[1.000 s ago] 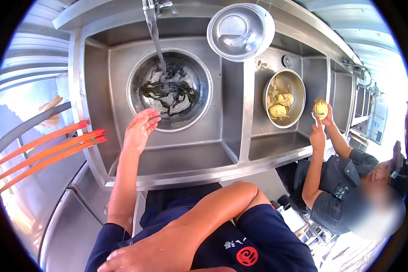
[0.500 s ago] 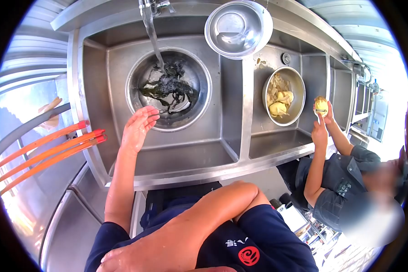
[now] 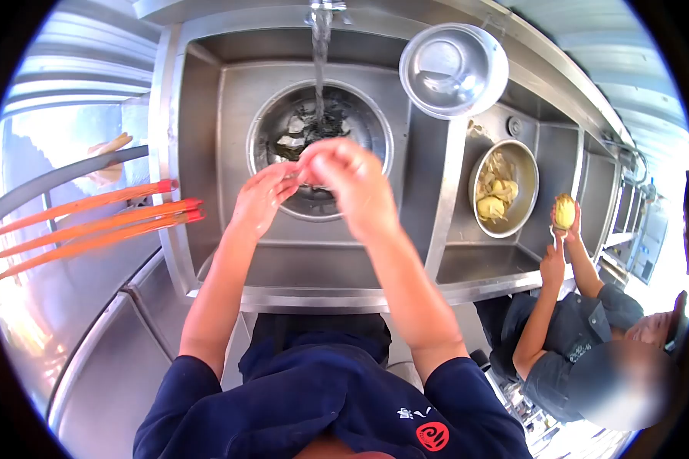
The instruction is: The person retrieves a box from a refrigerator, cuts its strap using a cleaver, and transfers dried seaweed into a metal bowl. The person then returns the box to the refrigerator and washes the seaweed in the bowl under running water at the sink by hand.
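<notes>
A steel bowl [image 3: 384,145] stands in the left sink basin under running water [image 3: 319,65]. Dark green, wet strips that look like seaweed or leaves [image 3: 325,126] lie in it, partly hidden by my hands. Over the bowl's lower left rim is my left hand [image 3: 264,197], fingers stretched out and holding nothing visible. My right hand [image 3: 352,183] hangs above the bowl's lower right part, slightly blurred, its fingers bent and apart with nothing visible in them. The fingertips of both hands overlap in view; whether they touch I cannot tell.
A colander-like round steel bowl [image 3: 448,70] rests over the divider at the back. In the right basin stands a pot [image 3: 534,180] with peeled potatoes and peelings. A co-worker's hands [image 3: 556,264] hold a potato [image 3: 564,212] and a peeler. Orange handles [image 3: 92,205] stick out at left.
My right arm has swung from across my chest to above the bowl. My left hand stays near the bowl's rim. The view has shifted, so the sink appears further right.
</notes>
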A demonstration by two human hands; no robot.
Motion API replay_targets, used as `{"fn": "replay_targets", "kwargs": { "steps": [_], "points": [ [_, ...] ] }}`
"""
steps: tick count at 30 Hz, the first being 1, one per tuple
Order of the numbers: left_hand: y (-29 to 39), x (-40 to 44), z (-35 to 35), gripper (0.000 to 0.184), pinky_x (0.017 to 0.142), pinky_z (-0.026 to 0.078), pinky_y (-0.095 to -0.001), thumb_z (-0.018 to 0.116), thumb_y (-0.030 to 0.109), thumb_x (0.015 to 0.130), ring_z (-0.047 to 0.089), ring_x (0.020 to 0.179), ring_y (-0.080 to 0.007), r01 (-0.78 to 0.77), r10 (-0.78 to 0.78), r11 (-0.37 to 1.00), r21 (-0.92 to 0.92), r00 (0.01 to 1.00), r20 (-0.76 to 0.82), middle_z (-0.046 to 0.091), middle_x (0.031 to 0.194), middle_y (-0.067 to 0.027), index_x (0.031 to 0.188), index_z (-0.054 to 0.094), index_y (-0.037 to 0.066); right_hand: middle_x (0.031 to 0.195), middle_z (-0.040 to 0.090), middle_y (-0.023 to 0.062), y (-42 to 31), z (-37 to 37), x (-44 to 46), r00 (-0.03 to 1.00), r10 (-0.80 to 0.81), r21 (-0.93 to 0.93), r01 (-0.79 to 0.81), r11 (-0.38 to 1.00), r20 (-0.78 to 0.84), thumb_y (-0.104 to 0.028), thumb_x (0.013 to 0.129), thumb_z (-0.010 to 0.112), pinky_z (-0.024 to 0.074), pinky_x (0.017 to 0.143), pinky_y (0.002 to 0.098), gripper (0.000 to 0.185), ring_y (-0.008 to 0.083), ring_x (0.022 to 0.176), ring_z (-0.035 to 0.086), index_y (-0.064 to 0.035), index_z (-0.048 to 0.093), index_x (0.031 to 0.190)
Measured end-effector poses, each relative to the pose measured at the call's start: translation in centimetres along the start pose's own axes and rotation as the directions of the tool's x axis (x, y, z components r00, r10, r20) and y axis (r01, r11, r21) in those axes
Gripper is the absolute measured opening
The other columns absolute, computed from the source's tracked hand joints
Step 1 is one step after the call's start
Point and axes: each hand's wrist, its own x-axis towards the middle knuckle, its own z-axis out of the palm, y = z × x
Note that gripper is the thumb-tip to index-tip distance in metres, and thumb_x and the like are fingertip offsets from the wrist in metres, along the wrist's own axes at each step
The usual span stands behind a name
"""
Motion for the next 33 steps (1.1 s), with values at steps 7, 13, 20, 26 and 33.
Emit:
{"fn": "replay_targets", "kwargs": {
  "steps": [7,13,20,26,33],
  "points": [
    [7.1,9.3,9.4,0.037,0.104,0.048,-0.0369,0.052,0.026,0.105,0.061,0.115,-0.0265,-0.187,0.159,0.950,-0.250,0.979,-0.127,0.065,0.123,-0.0177,0.123,0.059,-0.006,0.115,0.068,0.0143,2.2,-2.1,12.3,0.999,-0.009,0.662,0.041,0.749,-0.052,-0.013,0.102,0.053,0.0522,0.101,0.0358,0.022,0.0254,0.113,0.065,0.0022,0.064,0.114],
    [6.8,11.1,11.5,0.029,0.084,0.054,-0.0360,0.048,0.029,0.107,0.066,0.087,-0.0166,-0.119,0.118,0.915,-0.386,0.993,-0.028,0.069,0.100,-0.0062,0.111,0.064,0.004,0.093,0.071,0.0085,1.6,-2.9,15.6,0.981,0.000,0.214,0.042,0.976,-0.194,-0.014,0.100,0.059,0.0577,0.075,0.0323,0.019,0.0200,0.078,0.068,0.0033,0.064,0.106],
    [6.7,11.0,9.7,0.064,0.120,0.030,-0.0404,0.041,0.048,0.106,0.039,0.145,-0.0273,-0.242,0.246,0.907,-0.344,0.969,-0.031,0.043,0.157,-0.0124,0.152,0.039,0.003,0.156,0.039,0.0211,5.7,0.7,12.8,0.877,-0.466,-0.555,0.447,0.701,0.118,-0.032,0.106,0.048,0.0192,0.123,0.0374,0.054,0.0310,0.150,0.028,-0.0001,0.043,0.149],
    [4.8,9.8,9.7,0.076,0.124,0.018,-0.0382,0.041,0.055,0.105,0.022,0.152,-0.0230,-0.085,0.128,0.942,-0.325,0.986,0.111,0.026,0.166,-0.0088,0.159,0.025,0.005,0.157,0.038,0.0263,2.9,0.2,12.6,0.964,-0.265,-0.497,0.235,0.836,0.011,-0.044,0.109,0.035,0.0165,0.125,0.0397,0.060,0.0346,0.150,0.029,-0.0029,0.042,0.152],
    [3.0,7.3,4.0,0.072,0.124,0.019,-0.0397,0.052,0.048,0.104,0.026,0.152,-0.0258,-0.270,0.233,0.948,0.169,0.950,0.208,0.032,0.163,-0.0119,0.158,0.033,0.005,0.142,0.057,0.0234,8.2,-6.3,14.3,0.959,-0.205,-0.738,-0.008,0.675,-0.198,-0.044,0.104,0.046,0.0350,0.116,0.0380,0.055,0.0332,0.137,0.051,-0.0010,0.059,0.137]
  ]
}}
